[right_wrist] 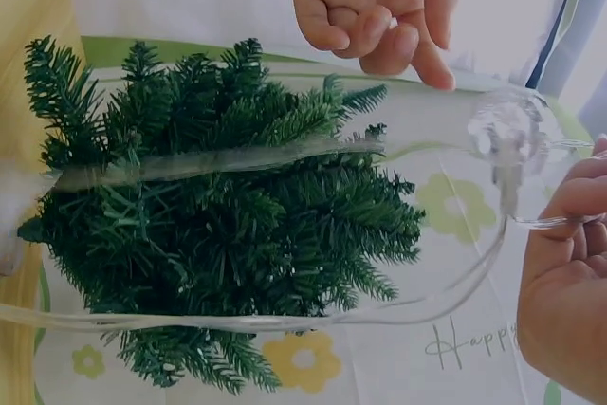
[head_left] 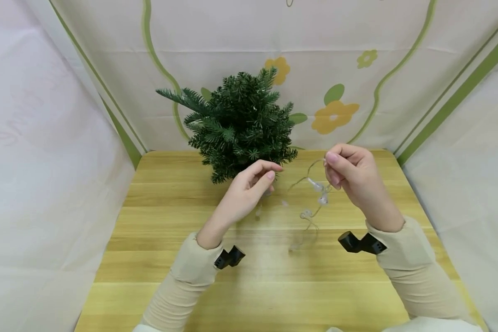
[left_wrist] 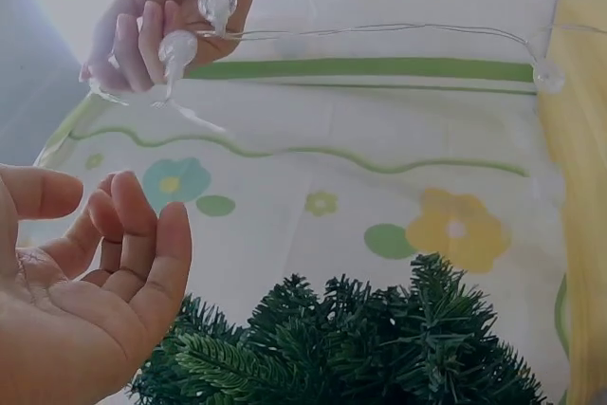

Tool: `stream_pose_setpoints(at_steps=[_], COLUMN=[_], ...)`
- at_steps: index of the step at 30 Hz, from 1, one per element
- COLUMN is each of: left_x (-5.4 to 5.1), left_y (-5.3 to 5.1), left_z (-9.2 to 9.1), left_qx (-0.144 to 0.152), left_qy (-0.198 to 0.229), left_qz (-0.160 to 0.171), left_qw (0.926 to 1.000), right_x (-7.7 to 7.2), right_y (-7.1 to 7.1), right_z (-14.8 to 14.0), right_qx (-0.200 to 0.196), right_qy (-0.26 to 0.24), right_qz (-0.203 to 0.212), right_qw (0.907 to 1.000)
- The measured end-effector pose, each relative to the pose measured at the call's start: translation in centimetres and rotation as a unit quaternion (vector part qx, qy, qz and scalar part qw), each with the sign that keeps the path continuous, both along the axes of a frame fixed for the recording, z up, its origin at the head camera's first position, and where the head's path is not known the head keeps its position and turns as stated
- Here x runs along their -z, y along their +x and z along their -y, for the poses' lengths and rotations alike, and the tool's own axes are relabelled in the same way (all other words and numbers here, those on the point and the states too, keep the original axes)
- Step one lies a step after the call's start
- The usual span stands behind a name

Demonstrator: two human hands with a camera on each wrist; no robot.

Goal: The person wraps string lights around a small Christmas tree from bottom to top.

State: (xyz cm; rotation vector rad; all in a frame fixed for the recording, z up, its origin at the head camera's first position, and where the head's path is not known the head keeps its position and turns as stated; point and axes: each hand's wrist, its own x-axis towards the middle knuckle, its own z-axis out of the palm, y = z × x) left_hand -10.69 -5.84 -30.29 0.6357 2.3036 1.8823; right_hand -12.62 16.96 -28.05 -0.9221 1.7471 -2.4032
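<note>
In the head view the right hand (head_left: 354,177) pinches a thin clear wire between thumb and fingertips. From it hangs a string of lights with clear bulbs (head_left: 323,199), trailing down over the table. The left hand (head_left: 249,191) holds nothing, its fingers loosely bent, in front of the lower right part of a small green fir tree (head_left: 242,122). The left wrist view shows the left palm (left_wrist: 104,291) apart from the wire, and a clear bulb (left_wrist: 217,5) beside the other hand. A large blurred bulb (right_wrist: 512,130) lies close to the right hand (right_wrist: 574,282) in the right wrist view.
The tree stands at the back of a wooden table (head_left: 170,258). Behind it hangs a pale cloth (head_left: 232,32) with orange flowers and green wavy lines, and more pale cloth (head_left: 33,184) closes the sides.
</note>
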Motion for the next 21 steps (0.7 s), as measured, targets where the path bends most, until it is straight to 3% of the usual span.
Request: stream_pose_setpoints(at_steps=[6, 15, 21], left_x=[0.2, 0.2, 0.0], left_y=[-0.1, 0.1, 0.3], left_z=[-0.8, -1.7, -1.8], left_qx=[0.003, 0.055, 0.056], left_qy=[-0.020, -0.015, -0.043], left_qz=[0.001, 0.010, 0.002], left_qw=[0.9998, 0.9983, 0.9975], right_x=[0.0, 0.2, 0.3], right_y=[0.0, 0.1, 0.1], right_z=[0.5, 0.8, 1.0], right_qx=[-0.015, -0.034, -0.037], right_qy=[0.003, 0.020, 0.032], right_qz=[0.008, 0.006, 0.012], right_qw=[0.9999, 0.9992, 0.9987])
